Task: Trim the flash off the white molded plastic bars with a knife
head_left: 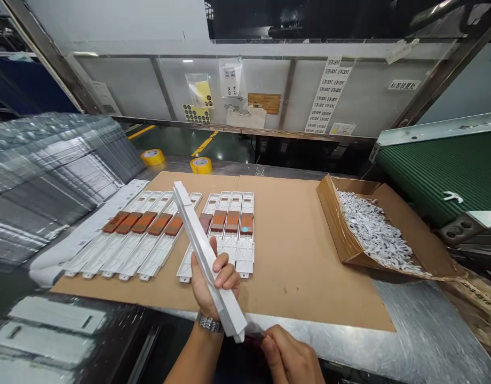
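My left hand [215, 280], with a metal-banded watch on its wrist, is wrapped round a long white plastic strip [205, 256]. The strip is held tilted above the table, its far end up and to the left. Close to the strip's lower end, my right hand [291, 354] is closed in a pinch; a thin, dark thing shows at its fingertips, too blurred to name. Behind the left hand, several similar white strips [245, 256] lie side by side in two groups on a cardboard sheet [301, 256]. Reddish-brown blocks [173, 225] rest across them.
On the right stands a cardboard box [337, 240] of small white plastic pieces [373, 229], beside a green conveyor belt [437, 165]. Two yellow tape rolls [200, 166] sit at the back edge. Stacked clear trays [57, 176] fill the left; white panels [45, 341] lie lower left.
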`<action>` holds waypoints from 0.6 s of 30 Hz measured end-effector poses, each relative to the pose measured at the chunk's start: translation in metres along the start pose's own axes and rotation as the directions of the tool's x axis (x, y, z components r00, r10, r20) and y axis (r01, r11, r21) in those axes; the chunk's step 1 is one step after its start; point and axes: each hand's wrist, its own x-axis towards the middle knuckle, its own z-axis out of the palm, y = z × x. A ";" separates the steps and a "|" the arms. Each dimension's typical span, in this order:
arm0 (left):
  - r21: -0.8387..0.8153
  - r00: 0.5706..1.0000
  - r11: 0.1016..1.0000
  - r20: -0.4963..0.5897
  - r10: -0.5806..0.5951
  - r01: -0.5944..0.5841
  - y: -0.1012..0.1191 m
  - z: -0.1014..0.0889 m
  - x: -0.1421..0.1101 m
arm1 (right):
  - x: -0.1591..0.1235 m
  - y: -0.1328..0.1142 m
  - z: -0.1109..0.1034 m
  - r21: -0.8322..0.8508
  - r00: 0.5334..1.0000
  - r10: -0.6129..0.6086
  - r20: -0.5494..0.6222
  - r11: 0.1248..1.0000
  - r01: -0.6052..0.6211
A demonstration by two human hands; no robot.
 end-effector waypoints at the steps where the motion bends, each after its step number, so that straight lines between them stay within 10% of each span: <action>1: -0.004 1.000 1.000 0.003 -0.004 0.004 0.000 -0.001 0.000 | 0.000 0.000 0.001 -0.007 1.000 0.004 0.017 1.000 -0.004; 18: -0.022 0.999 0.999 0.012 -0.034 0.034 -0.005 -0.002 -0.003 | 0.000 -0.002 0.004 0.018 0.994 0.003 0.108 1.000 -0.005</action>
